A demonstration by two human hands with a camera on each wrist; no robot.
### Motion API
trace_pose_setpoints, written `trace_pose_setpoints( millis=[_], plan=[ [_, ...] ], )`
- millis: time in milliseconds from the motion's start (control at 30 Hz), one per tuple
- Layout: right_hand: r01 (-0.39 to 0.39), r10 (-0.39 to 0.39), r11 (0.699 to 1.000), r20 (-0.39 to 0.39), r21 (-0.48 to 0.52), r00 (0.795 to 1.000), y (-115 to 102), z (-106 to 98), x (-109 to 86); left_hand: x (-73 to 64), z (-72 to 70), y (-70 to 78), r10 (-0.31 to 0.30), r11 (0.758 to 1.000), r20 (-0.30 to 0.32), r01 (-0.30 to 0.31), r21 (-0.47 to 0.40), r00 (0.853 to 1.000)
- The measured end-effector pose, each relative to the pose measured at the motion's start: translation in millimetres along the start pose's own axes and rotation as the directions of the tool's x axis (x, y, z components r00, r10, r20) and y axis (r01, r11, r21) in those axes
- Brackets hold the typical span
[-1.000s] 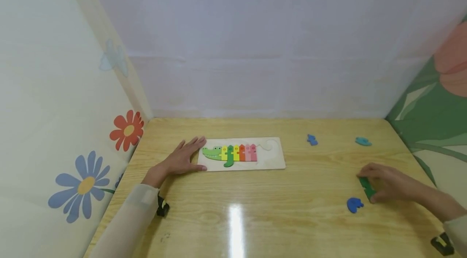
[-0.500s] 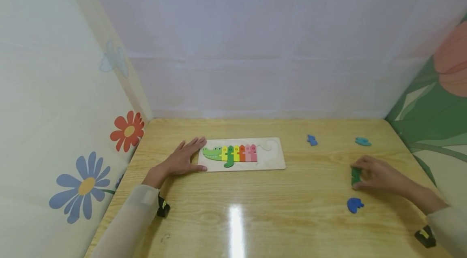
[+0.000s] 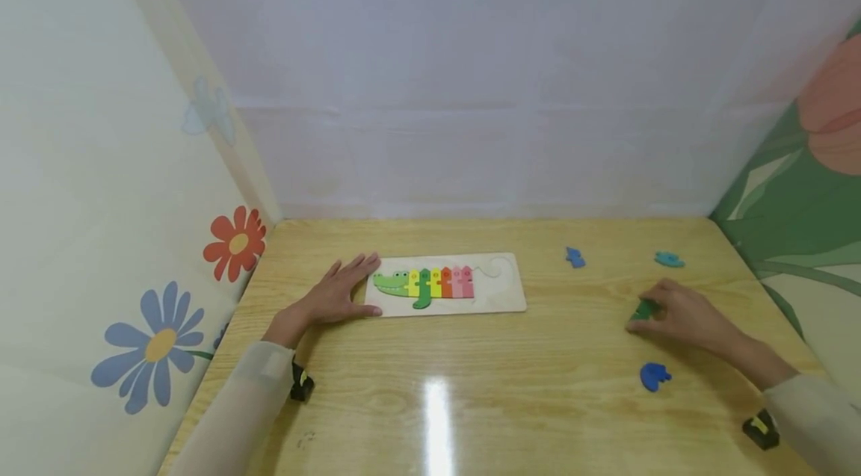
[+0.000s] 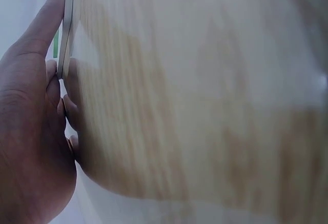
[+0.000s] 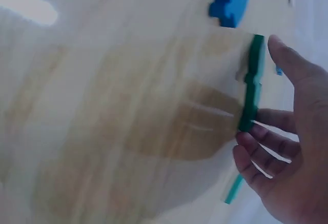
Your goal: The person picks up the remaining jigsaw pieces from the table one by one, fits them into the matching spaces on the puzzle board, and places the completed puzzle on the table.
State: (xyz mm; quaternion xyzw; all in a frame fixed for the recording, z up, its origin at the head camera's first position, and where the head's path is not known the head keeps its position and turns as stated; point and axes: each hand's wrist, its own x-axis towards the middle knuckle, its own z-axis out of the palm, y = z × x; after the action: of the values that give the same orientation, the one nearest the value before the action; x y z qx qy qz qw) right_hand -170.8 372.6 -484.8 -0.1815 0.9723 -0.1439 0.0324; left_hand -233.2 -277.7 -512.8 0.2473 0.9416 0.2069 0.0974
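Note:
A pale wooden puzzle board (image 3: 501, 300) lies on the table with a crocodile of coloured pieces set in it: green head, then yellow, green, orange and pink segments. An outlined tail recess shows at its right end. My left hand (image 3: 329, 298) rests at the board's left end, fingers spread, thumb on the near corner and fingertips by the far one. Out to the right, my right hand (image 3: 693, 317) pinches a dark green puzzle piece (image 5: 252, 83) between thumb and fingers, close over the table. The hand partly covers this piece in the head view.
A dark blue piece (image 3: 653, 376) lies nearer than the right hand. Farther back are a small blue piece (image 3: 575, 258) and a teal piece (image 3: 669, 259). A white cloth wall (image 3: 430, 125) stands behind the table, with printed side walls left and right.
My right hand has moved left and slightly away from me with the green puzzle piece, which has turned in its fingers. The left hand and the board have stayed in place.

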Motion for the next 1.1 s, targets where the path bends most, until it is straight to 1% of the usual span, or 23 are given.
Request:
trace_pose_setpoints(
  millis=[67,100,167,233,367,433,567,767,867,1000,1067,1100],
  plan=[
    [0.013,-0.013,1.0,0.014,-0.002,1.0,1,-2,0.1,-0.1,0.0,0.1,0.0,1.0,0.0,0.0,-0.001,1.0],
    [0.034,-0.034,0.999,0.019,0.001,0.999,2,-4,0.1,-0.1,-0.1,0.2,0.0,1.0,0.001,0.0,0.001,1.0],
    [0.085,-0.085,0.996,0.017,-0.002,0.996,5,-7,0.0,-0.1,-0.4,-0.1,-0.001,1.0,0.0,0.001,0.004,1.0],
    [0.154,-0.154,0.988,-0.006,-0.003,0.988,8,-8,0.1,-0.3,-0.5,-0.7,-0.002,1.0,-0.002,0.002,0.01,1.0],
    [0.277,-0.277,0.961,-0.062,-0.012,0.959,14,-8,1.3,-0.7,-0.3,-1.8,-0.003,1.0,-0.006,0.003,0.009,1.0],
    [0.327,-0.328,0.945,-0.073,-0.022,0.942,16,-6,2.7,-0.9,0.0,-1.9,-0.002,1.0,-0.006,0.002,0.003,1.0],
    [0.393,-0.394,0.919,-0.084,-0.032,0.915,20,-2,4.8,-1.1,0.6,-1.4,0.002,1.0,-0.005,-0.001,0.002,1.0],
    [0.433,-0.434,0.901,-0.121,-0.032,0.893,24,2,5.9,-0.6,-0.7,0.3,0.004,1.0,-0.01,-0.004,0.006,1.0],
    [0.441,-0.44,0.897,-0.135,-0.028,0.888,24,4,6.9,-0.5,-1.5,1.2,0.003,1.0,-0.007,-0.003,0.009,1.0],
    [0.425,-0.421,0.905,-0.144,-0.006,0.895,21,4,8.3,-0.5,-1.5,1.6,0.003,1.0,-0.009,-0.003,0.001,1.0],
    [0.408,-0.404,0.913,-0.142,0.0,0.904,19,4,9.1,-0.6,-0.8,1.4,0.001,1.0,-0.009,-0.001,-0.004,1.0],
    [0.391,-0.387,0.92,-0.141,0.001,0.911,17,4,9.2,-0.6,-0.4,1.2,0.001,1.0,-0.01,-0.001,-0.006,1.0]
  ],
)
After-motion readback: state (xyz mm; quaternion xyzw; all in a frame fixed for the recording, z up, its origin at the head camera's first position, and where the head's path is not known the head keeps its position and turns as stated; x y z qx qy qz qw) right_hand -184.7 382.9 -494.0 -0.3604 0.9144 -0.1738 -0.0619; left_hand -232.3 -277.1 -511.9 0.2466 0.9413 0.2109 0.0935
